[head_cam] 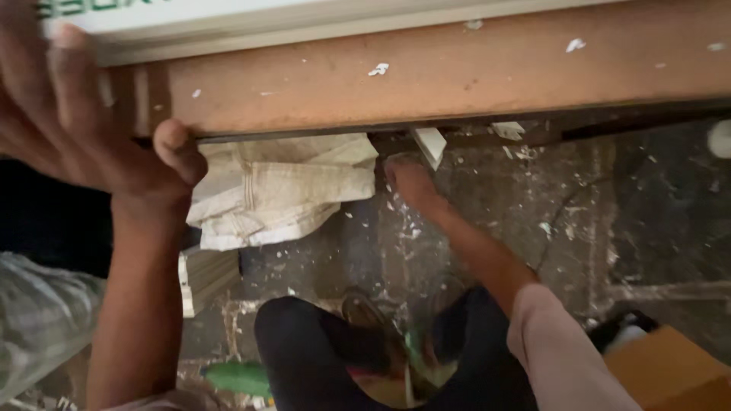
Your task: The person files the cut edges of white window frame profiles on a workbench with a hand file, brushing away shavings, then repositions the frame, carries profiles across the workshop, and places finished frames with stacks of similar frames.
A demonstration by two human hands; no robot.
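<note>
Left hand (68,122) clamps the far-left end of a brown board (426,72), thumb underneath. Right hand (411,179) reaches under its near edge, grip unclear. Lifting both ends evenly would keep it level above the cloth (282,194).

Folded pale cloth (282,194) lies on the paint-flecked concrete floor (579,221) between the two hands; a green bottle (237,377) sits lower down, a cardboard box (670,369) far right.
</note>
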